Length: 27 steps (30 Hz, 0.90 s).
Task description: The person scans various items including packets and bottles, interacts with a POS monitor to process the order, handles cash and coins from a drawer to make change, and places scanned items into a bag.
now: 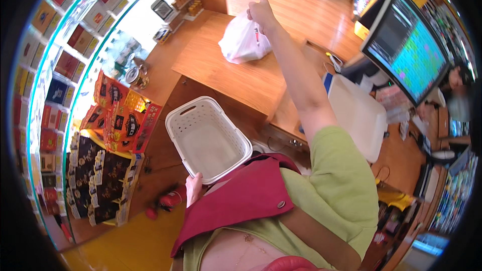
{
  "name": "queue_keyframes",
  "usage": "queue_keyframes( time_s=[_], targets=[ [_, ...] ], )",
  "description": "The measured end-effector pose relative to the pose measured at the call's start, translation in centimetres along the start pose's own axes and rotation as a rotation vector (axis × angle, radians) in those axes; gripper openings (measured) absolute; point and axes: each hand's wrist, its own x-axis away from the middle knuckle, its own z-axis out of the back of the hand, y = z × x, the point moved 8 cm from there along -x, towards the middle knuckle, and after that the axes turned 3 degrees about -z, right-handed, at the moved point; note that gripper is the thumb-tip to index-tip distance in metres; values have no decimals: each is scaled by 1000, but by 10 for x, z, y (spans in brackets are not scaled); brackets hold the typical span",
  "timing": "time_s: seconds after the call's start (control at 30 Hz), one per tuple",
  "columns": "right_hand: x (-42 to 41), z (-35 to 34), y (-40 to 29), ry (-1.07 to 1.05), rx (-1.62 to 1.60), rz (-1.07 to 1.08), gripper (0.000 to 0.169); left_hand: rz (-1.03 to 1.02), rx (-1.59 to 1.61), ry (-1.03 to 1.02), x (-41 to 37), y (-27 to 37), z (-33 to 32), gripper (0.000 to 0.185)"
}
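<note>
My right hand [260,13] is stretched out over the wooden counter [229,82], gripping the gathered top of a white plastic carrier bag [241,43]. The bag is full and rounded; its contents are hidden, apart from a small red and dark mark near its side. Close to my body, my left hand [194,186] holds the near rim of a white plastic basket [207,143] with holes in its walls. The basket is tilted below the counter's edge, and nothing lies on its bare bottom.
Left stand lit glass shelves [69,64] of boxed packs, orange snack bags [120,113], water bottles [120,51] and a jar [135,77]. A monitor [410,51] and a whitish box-shaped object [356,116] are on the right. Red objects [169,199] lie low at left.
</note>
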Motion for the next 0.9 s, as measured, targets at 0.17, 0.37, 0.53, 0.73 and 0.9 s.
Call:
queue_keyframes(
  time_s=[0.17, 0.37, 0.53, 0.73, 0.9],
  targets=[
    [125, 75, -92, -113, -298, 180, 37, 34, -12, 34, -11, -8, 10, 49],
    [329, 209, -215, 27, -414, 490, 42, -239, -185, -243, -63, -2, 0, 43],
    [394, 318, -205, 373, -74, 212, 60, -279, -228, -294, -95, -26, -10, 39],
    [502, 538, -172, 733, 325, 136, 49, -169, -185, -213, -92, -28, -42, 35],
    [511, 558, -156, 951, 1115, -382, 82, -65, -88, -96, -75, -49, -63, 31]
  ],
)
